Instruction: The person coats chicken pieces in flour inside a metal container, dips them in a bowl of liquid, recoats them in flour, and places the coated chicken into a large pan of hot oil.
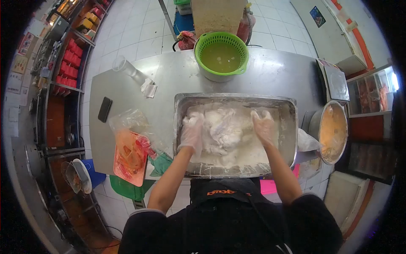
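A deep metal tray (289, 127) full of white flour (260, 158) lies in front of me. In its middle sits a heap of flour-coated pieces that look like raw chicken (224, 129). My left hand (192, 131), in a clear plastic glove, is at the heap's left side. Its fingers are dusted white and partly blend into the flour; they look loosely apart. On the right, my gloved right hand (263, 127) hovers over or touches the flour, apart from the heap. Its fingers are bent and apart, with nothing visible in them.
Behind the tray stands a green colander (243, 70) in a pot of yellowish liquid. To the left are a phone (105, 109), a clear plastic jug (122, 64), crumpled paper (148, 88) and a red tray (136, 180) with an orange-stained bag. A metal bowl (334, 132) and a scale (337, 84) are right.
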`<state>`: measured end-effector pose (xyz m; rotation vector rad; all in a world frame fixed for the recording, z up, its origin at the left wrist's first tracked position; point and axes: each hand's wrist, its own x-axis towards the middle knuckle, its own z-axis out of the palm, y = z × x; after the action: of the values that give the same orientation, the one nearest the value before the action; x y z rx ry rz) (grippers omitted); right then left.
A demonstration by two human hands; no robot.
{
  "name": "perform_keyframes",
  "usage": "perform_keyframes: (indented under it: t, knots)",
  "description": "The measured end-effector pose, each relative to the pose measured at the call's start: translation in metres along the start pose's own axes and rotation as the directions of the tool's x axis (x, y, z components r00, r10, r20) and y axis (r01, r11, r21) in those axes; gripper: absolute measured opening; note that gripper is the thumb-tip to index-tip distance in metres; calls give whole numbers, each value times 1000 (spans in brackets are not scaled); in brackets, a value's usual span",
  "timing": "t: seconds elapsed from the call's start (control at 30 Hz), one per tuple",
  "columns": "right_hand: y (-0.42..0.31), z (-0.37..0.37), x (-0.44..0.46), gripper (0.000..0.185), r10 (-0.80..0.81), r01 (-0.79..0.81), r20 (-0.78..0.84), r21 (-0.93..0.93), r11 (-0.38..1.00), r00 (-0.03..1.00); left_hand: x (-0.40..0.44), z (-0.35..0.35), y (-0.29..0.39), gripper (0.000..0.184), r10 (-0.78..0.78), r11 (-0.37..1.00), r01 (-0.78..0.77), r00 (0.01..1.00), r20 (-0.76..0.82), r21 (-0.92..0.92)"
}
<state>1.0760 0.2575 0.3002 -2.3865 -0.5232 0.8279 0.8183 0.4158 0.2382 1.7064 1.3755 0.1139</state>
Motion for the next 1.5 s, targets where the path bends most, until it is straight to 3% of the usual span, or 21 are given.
perform_keyframes:
  t: [0.03,0.07,0.17,0.2,0.27,0.37,0.47,0.57,0.63,0.7,0.73,0.8,0.93,1.0,1.03,1.07,1.1,1.17,1.3,1.43,1.5]
  knots:
    - [13,19,18,51,-5,-63,-208,-319,946,978,4,-2,25,60,-94,991,102,991,93,-85]
    - [37,48,35,51,-12,-56,-211,-314,948,977,6,1,43,63,-174,965,206,966,191,-161]
    - [48,96,66,59,-259,239,82,202,950,962,28,60,15,54,-110,898,82,993,-41,-431]
    - [12,91,39,60,-256,129,241,444,887,936,31,65,11,52,-100,862,29,988,-115,-506]
    - [-22,67,-6,61,-281,-41,398,634,772,874,12,42,10,52,-46,643,295,936,349,-707]
    - [-33,45,-26,58,-189,296,616,-75,952,765,-11,12,-3,49,204,811,37,917,341,-584]
    - [-43,3,-58,54,-111,205,615,-85,975,781,-59,-33,37,61,192,975,-141,926,326,-173]
    - [-32,0,-78,45,-150,275,453,-224,935,879,-93,-56,77,45,333,902,-370,925,184,222]
    - [-35,-5,-91,44,-125,254,369,-327,910,921,-92,-51,78,42,268,946,-289,952,151,147]
    - [-31,-6,-105,37,-442,407,247,181,895,862,-89,-43,73,39,208,974,-218,970,129,63]
    - [-30,-5,-108,37,-441,408,239,175,896,865,-85,-37,66,44,262,965,-262,959,104,-16]
    - [-29,-2,-106,38,-86,85,222,16,996,971,-73,-27,56,49,328,942,-320,942,75,-99]
    - [3,22,-93,33,-121,133,191,-52,990,974,-76,-35,63,48,377,926,-356,882,282,-124]
    - [20,46,-84,33,-577,630,-312,102,770,755,-74,-37,57,48,359,925,-380,881,309,10]
    - [19,40,-89,33,-568,623,-319,100,776,759,-64,-30,37,44,178,941,-41,903,392,-335]
    - [16,26,-95,35,-353,369,-124,145,918,927,-61,-31,30,41,31,746,328,852,523,-579]
    - [18,18,-100,38,-96,84,83,135,987,992,-59,-32,24,41,29,752,329,849,527,-572]
    - [39,25,-94,39,-19,7,80,142,990,997,-63,-48,28,38,211,227,488,820,532,-843]
    - [38,45,-96,37,-100,103,32,-95,990,994,-66,-67,39,38,321,134,455,821,473,-881]
    - [25,33,-103,51,-238,231,20,-336,913,971,-49,-52,27,32,408,373,191,845,346,-908]
    - [-10,12,-116,73,-79,139,213,-282,949,974,-51,-48,27,33,375,485,65,885,274,-872]
